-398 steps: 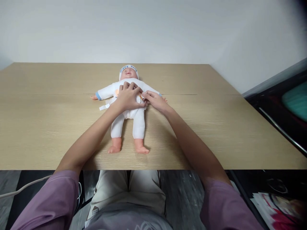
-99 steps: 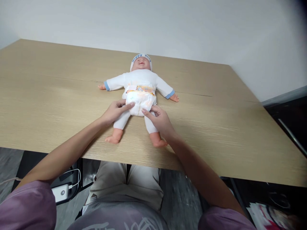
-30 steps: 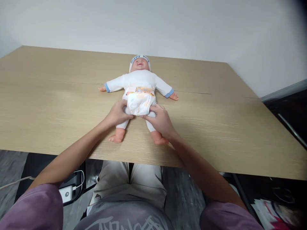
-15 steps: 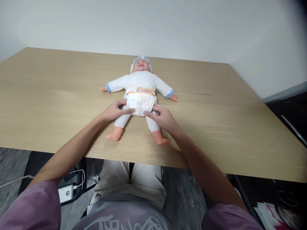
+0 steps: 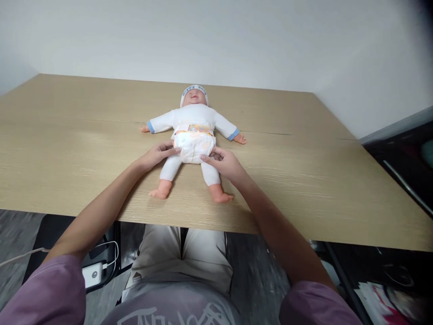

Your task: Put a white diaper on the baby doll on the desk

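A baby doll (image 5: pixel 194 118) in a white suit and cap lies on its back on the wooden table (image 5: pixel 67 135), head away from me, legs spread. It wears a white diaper (image 5: pixel 194 145) with an orange-printed waistband. My left hand (image 5: pixel 156 154) rests at the diaper's left leg edge, fingers pinched on it. My right hand (image 5: pixel 223 161) pinches the diaper's right leg edge above the doll's thigh.
The table's front edge runs just above my lap. A white power adapter with cable (image 5: pixel 91 273) lies on the floor at the lower left. A dark piece of furniture (image 5: pixel 399 153) stands to the right of the table. The wall is close behind.
Both hands stay at the diaper's leg edges with small finger shifts. The doll's legs have spread a little since a second ago. My head has moved slightly.
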Demonstrator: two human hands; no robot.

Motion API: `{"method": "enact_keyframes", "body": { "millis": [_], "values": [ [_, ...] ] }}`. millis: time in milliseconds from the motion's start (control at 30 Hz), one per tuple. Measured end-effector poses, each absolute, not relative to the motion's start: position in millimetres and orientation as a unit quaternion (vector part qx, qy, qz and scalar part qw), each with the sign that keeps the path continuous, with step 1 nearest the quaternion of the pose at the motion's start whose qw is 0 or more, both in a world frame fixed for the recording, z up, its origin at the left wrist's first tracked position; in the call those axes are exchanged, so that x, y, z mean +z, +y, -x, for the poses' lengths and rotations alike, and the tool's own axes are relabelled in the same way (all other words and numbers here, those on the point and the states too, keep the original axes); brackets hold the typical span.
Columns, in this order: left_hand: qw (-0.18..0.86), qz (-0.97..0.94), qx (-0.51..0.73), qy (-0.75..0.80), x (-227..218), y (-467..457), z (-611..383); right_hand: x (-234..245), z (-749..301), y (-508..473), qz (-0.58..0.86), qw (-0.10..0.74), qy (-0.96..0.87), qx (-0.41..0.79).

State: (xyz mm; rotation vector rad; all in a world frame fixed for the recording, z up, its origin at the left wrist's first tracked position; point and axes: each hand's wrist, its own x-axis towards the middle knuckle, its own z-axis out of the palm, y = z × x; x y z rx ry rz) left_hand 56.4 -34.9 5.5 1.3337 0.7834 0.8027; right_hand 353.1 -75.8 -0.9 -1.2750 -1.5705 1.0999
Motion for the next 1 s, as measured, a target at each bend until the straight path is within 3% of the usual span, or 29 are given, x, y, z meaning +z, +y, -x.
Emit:
{"method": "enact_keyframes", "body": {
  "millis": [333, 633, 800, 1000],
  "values": [
    [0.556, -0.587, 0.430, 0.402, -2, -43, -61, 14, -339, -103, 0.560, 0.429, -0.686, 0.178],
    [0.181, -0.737, 0.447, 0.473, 21, -77, -54, 29, -353, -126, 0.539, 0.438, -0.712, 0.098],
    [0.131, -0.807, 0.367, 0.444, 13, -76, -41, 17, -357, -122, 0.487, 0.404, -0.769, 0.093],
    [0.096, -0.778, 0.368, 0.500, 2, -48, -27, 0, -372, -87, 0.517, 0.492, -0.696, 0.071]
  ]
}}
